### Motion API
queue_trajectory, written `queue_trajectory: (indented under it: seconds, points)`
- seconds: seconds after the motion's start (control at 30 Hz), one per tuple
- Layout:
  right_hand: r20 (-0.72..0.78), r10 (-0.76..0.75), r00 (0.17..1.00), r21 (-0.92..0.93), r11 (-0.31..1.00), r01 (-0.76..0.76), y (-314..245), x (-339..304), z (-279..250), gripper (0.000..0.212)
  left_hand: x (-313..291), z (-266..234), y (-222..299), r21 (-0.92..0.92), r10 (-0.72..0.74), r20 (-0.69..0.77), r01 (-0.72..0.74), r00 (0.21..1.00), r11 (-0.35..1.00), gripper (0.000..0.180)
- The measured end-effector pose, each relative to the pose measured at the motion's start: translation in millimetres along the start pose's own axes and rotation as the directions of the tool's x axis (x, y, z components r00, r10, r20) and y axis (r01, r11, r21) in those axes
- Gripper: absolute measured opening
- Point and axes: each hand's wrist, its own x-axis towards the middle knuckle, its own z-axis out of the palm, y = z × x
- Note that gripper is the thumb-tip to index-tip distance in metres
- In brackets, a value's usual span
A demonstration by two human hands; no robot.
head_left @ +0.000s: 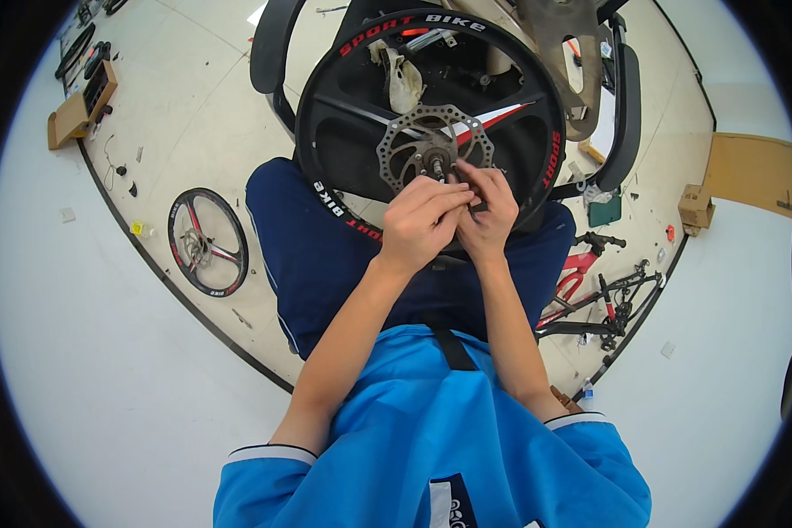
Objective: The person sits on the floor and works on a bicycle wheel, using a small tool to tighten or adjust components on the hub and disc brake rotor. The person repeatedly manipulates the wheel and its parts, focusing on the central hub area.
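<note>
Wheel [433,145] in front; on the floor [180,150], 2nd wheel [200,245] left, bicycle parts [609,304] right

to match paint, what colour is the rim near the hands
Black rim with red and white lettering, head view.

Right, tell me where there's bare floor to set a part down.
The floor between the left armrest, box and loose wheel has a bare patch. It's crowded around the red frame, and by the hub, where left hand and right hand meet.

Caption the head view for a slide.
Left hand and right hand meet over a black wheel near its brake disc.
</note>
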Motion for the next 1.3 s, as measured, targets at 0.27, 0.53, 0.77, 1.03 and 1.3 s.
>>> queue_trajectory:
  seconds: [0.27, 0.53, 0.77, 1.03, 1.3]
  points:
    - [0.015, -0.056, 0.998, -0.11, 0.992, 0.057, 13, 3, 3, 0.03, 10, 6, 0, 0.03, -0.031, -0.075, 0.033, 0.997, 0.999, 0.024]
    - [0.111, -0.094, 0.989, -0.154, 0.982, 0.111, 8, 9, -1, 0.034, 4, 4, 9, -0.083, -0.315, -0.06, 0.309, 0.947, 0.947, 0.021]
    - [0.172, -0.176, 0.969, -0.224, 0.951, 0.213, 13, 13, -2, 0.035, 9, -9, 13, -0.005, -0.172, -0.136, 0.173, 0.976, 0.985, 0.019]
    - [0.09, 0.082, 0.993, -0.22, 0.974, -0.06, 1, 8, 1, 0.023, -3, -21, 22, -0.084, -0.328, -0.202, 0.317, 0.923, 0.945, 0.018]
    - [0.124, -0.08, 0.989, -0.164, 0.981, 0.1, 3, 16, -2, 0.019, -11, -22, 22, -0.108, -0.354, -0.168, 0.34, 0.92, 0.934, 0.017]
